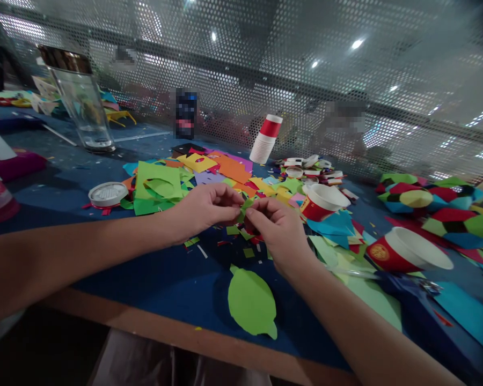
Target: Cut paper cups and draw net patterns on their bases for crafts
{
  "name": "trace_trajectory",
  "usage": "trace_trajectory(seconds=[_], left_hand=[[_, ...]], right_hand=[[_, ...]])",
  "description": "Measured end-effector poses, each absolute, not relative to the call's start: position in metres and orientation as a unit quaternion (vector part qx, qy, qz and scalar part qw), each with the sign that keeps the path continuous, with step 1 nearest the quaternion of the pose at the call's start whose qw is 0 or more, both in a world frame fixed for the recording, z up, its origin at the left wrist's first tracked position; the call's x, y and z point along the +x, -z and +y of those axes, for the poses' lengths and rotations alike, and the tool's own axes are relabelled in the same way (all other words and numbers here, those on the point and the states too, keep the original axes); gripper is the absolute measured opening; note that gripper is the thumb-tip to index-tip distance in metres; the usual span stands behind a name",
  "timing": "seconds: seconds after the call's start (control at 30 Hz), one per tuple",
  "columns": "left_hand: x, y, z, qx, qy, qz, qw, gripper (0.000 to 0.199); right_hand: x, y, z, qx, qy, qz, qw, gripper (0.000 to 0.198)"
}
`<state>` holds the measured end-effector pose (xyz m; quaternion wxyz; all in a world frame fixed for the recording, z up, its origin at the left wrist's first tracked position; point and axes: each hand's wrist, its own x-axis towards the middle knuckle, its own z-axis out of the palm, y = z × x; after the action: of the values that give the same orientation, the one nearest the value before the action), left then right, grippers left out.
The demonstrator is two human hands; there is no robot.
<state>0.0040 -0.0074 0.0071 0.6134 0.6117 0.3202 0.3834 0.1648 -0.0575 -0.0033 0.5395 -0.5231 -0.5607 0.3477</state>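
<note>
Both my hands meet above the middle of the table, pinching a small piece of green paper (245,206) between them. My left hand (207,208) has it by thumb and fingertips from the left. From the other side, the thumb and curled fingers of my right hand (279,228) grip the same piece. Below them, close to the table's front edge, lies a light green oval paper cutout (251,301) with a small tab at each end. Little green and red paper scraps (247,252) are scattered beneath my hands.
Coloured paper offcuts (229,166) are heaped behind my hands. A glass bottle (80,107) stands at the left. Paper cups (406,251) and a dark blue tool (414,311) lie near my right forearm; a stack of cups (266,139) stands behind. A perforated metal screen (245,69) borders the back.
</note>
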Motion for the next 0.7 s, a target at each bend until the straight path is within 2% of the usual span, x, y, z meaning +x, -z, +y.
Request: trace_trajectory(seconds=[0.7], left_hand=[[0.0044,-0.0085,-0.0103,0.607,-0.38,0.304,0.628,0.017]], right_hand=[[0.1637,0.0025,-0.0582,-0.512,-0.344,-0.567,0.546,0.019]])
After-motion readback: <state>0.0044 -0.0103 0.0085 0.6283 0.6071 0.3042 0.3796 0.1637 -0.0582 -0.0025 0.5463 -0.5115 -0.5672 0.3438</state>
